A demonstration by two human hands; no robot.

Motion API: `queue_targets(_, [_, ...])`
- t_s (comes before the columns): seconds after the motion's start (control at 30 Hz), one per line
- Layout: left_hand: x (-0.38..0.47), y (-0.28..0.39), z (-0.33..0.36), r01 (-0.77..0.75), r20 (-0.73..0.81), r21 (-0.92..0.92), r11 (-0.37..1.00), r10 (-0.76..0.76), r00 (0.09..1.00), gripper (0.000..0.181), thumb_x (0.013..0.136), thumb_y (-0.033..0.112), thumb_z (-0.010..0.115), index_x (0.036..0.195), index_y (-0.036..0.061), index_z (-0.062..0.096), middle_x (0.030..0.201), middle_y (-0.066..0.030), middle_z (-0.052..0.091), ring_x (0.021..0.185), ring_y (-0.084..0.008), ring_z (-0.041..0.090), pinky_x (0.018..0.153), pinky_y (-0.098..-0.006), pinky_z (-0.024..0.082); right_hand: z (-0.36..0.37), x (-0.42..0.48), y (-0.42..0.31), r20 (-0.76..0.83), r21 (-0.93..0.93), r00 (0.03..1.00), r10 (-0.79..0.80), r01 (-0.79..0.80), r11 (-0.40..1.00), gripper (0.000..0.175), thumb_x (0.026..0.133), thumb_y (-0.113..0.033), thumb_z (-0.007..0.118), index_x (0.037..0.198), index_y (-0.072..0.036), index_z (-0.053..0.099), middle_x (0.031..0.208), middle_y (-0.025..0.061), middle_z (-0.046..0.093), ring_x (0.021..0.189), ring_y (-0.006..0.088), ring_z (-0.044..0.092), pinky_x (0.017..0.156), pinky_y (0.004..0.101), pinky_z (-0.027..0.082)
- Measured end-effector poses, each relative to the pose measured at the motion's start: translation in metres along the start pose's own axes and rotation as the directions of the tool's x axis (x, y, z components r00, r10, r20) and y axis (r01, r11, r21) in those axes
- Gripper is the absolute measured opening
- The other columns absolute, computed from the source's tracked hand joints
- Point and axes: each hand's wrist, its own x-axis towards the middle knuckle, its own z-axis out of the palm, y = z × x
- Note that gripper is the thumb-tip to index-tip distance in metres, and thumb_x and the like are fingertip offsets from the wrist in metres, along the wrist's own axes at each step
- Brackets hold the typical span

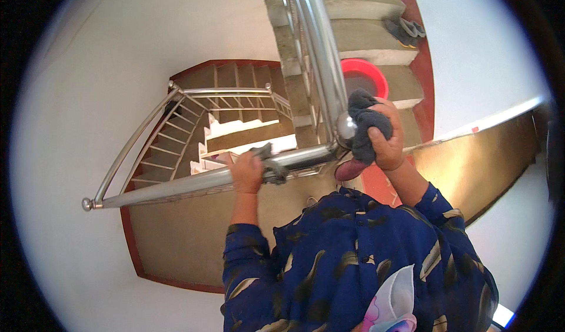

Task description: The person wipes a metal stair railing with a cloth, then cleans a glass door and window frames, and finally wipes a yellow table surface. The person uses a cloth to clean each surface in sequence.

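Observation:
My left hand (247,172) is wrapped over a stainless-steel handrail (185,189), with a crumpled grey cloth (274,168) at its fingers against the rail. A bunched dark grey cloth (370,122) is gripped in my right hand (392,140). That cloth is beside the round steel ball cap (347,126) at the corner post, where the level rail meets the sloping handrail (318,45). Whether the right cloth touches the ball cannot be told for certain.
A red basin (383,82) holding murky liquid stands on the concrete stairs (364,34). Dark shoes (404,31) lie higher up by the wall. Below the railing, the stairwell drops to a lower flight (227,77). A red mat (377,182) lies near a wooden door (476,164).

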Motion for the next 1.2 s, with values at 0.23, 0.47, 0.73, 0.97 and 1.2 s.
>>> queue_targets(0.23, [-0.010,-0.081,-0.007,0.227,-0.167,0.111,0.968,-0.207,0.964,0.028,0.094,0.026,0.051,0.100,0.0034,0.067,0.103,-0.0147,0.067,0.098,-0.0362,0.062,0.106,-0.0574,0.034,0.004,0.001,0.000,-0.018,0.019,1.000,-0.008,0.008,1.000,0.035,0.085,-0.020,0.067,0.114,-0.001,0.061,0.119,0.0188,0.058,0.112,0.0302,0.056,0.101,0.0400,0.041])
queue_targets(0.47, [-0.003,0.089,0.033,-0.127,-0.130,-0.250,0.960,0.097,0.987,0.018,0.083,0.020,0.062,0.095,0.0060,0.061,0.099,-0.0165,0.060,0.100,-0.0394,0.057,0.098,-0.0517,0.041,0.005,0.001,-0.005,-0.037,-0.058,0.999,-0.035,0.033,0.998,0.034,0.085,-0.019,0.068,0.113,-0.001,0.062,0.118,0.0201,0.059,0.110,0.0317,0.057,0.100,0.0402,0.042])
queue_targets(0.73, [0.000,0.080,0.028,-0.148,-0.008,-0.183,0.972,0.149,0.989,0.026,0.085,0.030,0.066,0.105,0.0127,0.067,0.110,-0.0060,0.067,0.108,-0.0254,0.062,0.114,-0.0591,0.021,0.002,-0.007,-0.001,-0.033,-0.047,0.999,-0.008,0.006,0.999,0.035,0.086,-0.019,0.068,0.115,-0.001,0.061,0.118,0.0190,0.058,0.112,0.0321,0.055,0.101,0.0405,0.041])
queue_targets(0.97, [0.052,0.079,0.017,0.438,0.140,-0.656,0.614,-0.472,0.871,0.037,0.099,0.034,0.050,0.098,0.0013,0.067,0.095,-0.0163,0.069,0.083,-0.0317,0.064,0.090,-0.0412,0.049,-0.010,-0.022,0.010,0.002,0.481,0.894,0.447,-0.393,0.783,0.034,0.097,-0.022,0.060,0.124,-0.002,0.055,0.116,0.0073,0.061,0.105,0.0152,0.059,0.092,0.0298,0.047])
queue_targets(1.2, [0.182,0.162,-0.011,0.052,0.075,-0.984,-0.173,-0.127,0.989,0.048,0.107,0.038,0.034,0.126,-0.0008,0.056,0.119,-0.0168,0.063,0.106,-0.0263,0.064,0.094,-0.0389,0.051,-0.020,0.051,0.056,0.046,0.825,0.677,0.734,-0.440,0.354,0.037,0.100,-0.032,0.057,0.123,-0.004,0.057,0.106,0.0074,0.065,0.093,0.0146,0.063,0.084,0.0305,0.052])
